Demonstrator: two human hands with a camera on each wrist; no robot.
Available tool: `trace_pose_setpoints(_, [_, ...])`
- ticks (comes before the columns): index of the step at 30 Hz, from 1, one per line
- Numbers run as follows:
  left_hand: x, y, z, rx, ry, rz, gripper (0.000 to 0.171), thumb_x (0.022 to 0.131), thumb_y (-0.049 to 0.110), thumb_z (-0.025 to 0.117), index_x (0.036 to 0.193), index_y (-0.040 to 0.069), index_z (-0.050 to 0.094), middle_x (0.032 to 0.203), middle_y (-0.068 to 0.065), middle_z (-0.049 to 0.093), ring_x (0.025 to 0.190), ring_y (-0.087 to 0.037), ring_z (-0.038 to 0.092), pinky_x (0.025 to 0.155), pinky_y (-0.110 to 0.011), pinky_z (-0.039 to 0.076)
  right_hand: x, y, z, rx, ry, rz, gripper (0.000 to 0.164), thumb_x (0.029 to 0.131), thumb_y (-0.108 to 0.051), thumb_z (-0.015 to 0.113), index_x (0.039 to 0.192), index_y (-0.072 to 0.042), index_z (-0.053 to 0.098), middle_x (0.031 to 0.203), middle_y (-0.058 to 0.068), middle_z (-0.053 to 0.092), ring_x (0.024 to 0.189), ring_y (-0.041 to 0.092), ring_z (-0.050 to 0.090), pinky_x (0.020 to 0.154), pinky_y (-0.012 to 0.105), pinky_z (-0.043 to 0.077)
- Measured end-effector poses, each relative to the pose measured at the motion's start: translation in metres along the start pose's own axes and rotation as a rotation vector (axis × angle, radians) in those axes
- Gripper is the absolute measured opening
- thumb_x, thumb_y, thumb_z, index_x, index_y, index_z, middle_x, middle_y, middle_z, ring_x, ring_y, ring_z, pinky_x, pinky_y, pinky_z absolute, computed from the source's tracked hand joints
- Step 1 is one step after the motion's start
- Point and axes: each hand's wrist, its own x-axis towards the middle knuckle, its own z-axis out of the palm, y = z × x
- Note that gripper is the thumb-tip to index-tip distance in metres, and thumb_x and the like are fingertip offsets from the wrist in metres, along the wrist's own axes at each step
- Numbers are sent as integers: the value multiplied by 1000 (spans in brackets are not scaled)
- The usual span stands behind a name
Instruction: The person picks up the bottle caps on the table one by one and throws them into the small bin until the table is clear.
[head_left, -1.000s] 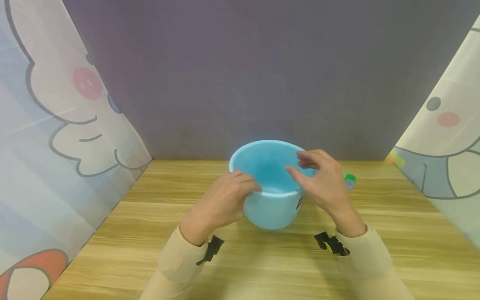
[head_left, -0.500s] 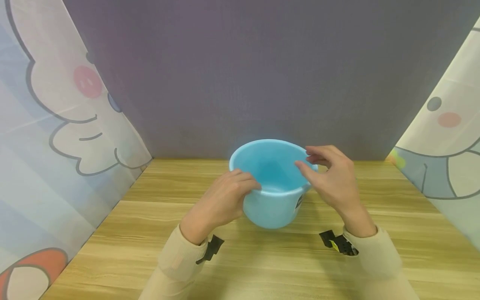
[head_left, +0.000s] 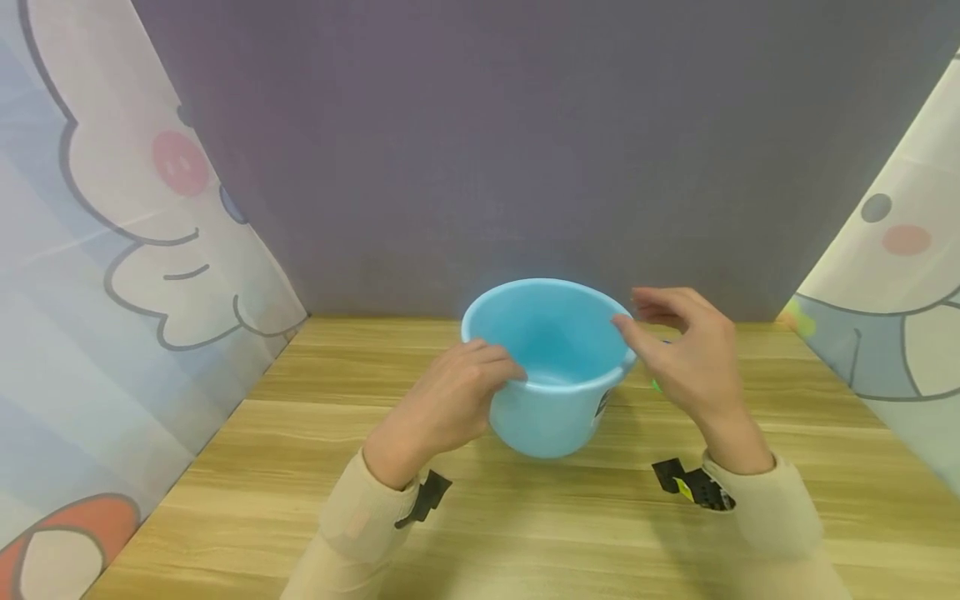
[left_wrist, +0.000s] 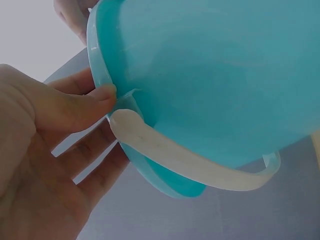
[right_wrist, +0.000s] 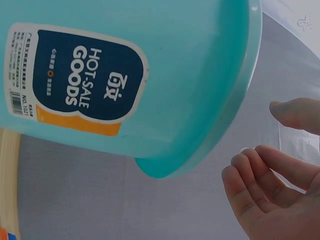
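A light blue plastic bucket (head_left: 551,421) is at the middle of the wooden table. My left hand (head_left: 450,396) grips its near left rim; in the left wrist view the thumb (left_wrist: 75,107) presses the outside and the other fingers go over the edge. A white carrying handle (left_wrist: 190,160) hangs against the bucket's outer wall. My right hand (head_left: 693,358) is held beside the right rim, thumb and fingers apart with nothing between them. The right wrist view shows a gap between that hand and the rim. On the bucket's side is a dark blue label (right_wrist: 90,75).
Behind my right hand a bit of something green (head_left: 656,385) shows on the table (head_left: 300,467), mostly hidden. An orange and blue thing (right_wrist: 5,234) is cut off at the right wrist view's corner. A grey wall (head_left: 480,167) stands behind, with cartoon-printed cloth at both sides.
My right hand has moved right, from over the bucket's opening to beside its rim. The left hand keeps its grip, and the bucket has hardly shifted.
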Motion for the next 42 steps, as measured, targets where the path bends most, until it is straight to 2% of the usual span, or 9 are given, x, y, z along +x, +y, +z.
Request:
trace_pose_setpoints(8, [0, 1, 0, -4, -4, -7, 37, 71, -16, 75, 97, 9, 75, 93, 1, 70, 88, -20, 61, 81, -32, 53, 0, 8, -6, -49, -47, 120, 37, 86, -16, 81, 118, 1, 73, 111, 13, 70, 92, -6, 59, 86, 11, 47])
trace_pose_setpoints(12, [1, 0, 0, -1, -12, -16, 37, 71, -16, 75, 98, 9, 75, 94, 1, 71, 88, -20, 60, 80, -32, 53, 0, 16, -7, -105, -97, 185, 41, 90, -27, 78, 122, -3, 72, 115, 12, 70, 98, 8, 63, 84, 14, 45])
trace_pose_setpoints(15, [1, 0, 0, 0, -21, -23, 37, 72, -16, 75, 99, 9, 75, 94, 1, 71, 88, -20, 60, 81, -32, 53, 1, 23, -6, -125, -108, 194, 42, 91, -28, 76, 123, -2, 71, 116, 13, 69, 99, 16, 63, 83, 14, 44])
trace_pose_setpoints(19, [0, 0, 0, -3, -30, -35, 36, 72, -14, 77, 99, 10, 75, 96, 1, 71, 90, -20, 60, 82, -32, 53, 3, 34, -7, -136, -84, 169, 39, 91, -24, 75, 120, 1, 71, 113, 16, 69, 92, 2, 60, 83, 13, 44])
trace_pose_setpoints(21, [0, 1, 0, -3, -35, -39, 36, 71, -13, 78, 100, 10, 75, 96, 1, 71, 90, -20, 60, 83, -32, 53, 5, 39, -8, -151, -80, 166, 39, 91, -24, 74, 120, 2, 71, 111, 17, 69, 91, 2, 60, 82, 14, 44])
trace_pose_setpoints(25, [1, 1, -1, -2, -40, -44, 38, 70, -13, 79, 101, 10, 75, 97, 1, 71, 91, -20, 60, 83, -33, 53, 9, 48, -12, -197, -111, 195, 42, 94, -28, 71, 122, 3, 70, 112, 19, 69, 96, 24, 67, 82, 23, 45])
trace_pose_setpoints(29, [0, 2, -1, -7, -40, -44, 39, 70, -14, 78, 100, 10, 75, 97, 2, 72, 90, -20, 60, 83, -33, 53, 13, 56, -15, -230, -160, 233, 47, 95, -32, 67, 124, 5, 67, 116, 23, 67, 103, 41, 67, 87, 41, 47])
trace_pose_setpoints(33, [0, 1, 0, -13, -38, -44, 37, 72, -15, 76, 100, 10, 75, 97, 1, 72, 89, -20, 60, 82, -32, 53, 15, 64, -16, -251, -194, 251, 50, 96, -33, 66, 125, 7, 65, 118, 25, 65, 105, 43, 65, 90, 54, 48])
trace_pose_setpoints(42, [0, 0, 0, -6, -36, -37, 37, 71, -13, 78, 100, 10, 75, 96, 1, 71, 90, -20, 61, 83, -33, 53, 14, 89, -18, -310, -328, 322, 56, 98, -34, 60, 130, 12, 58, 124, 30, 62, 109, 44, 58, 90, 61, 49])
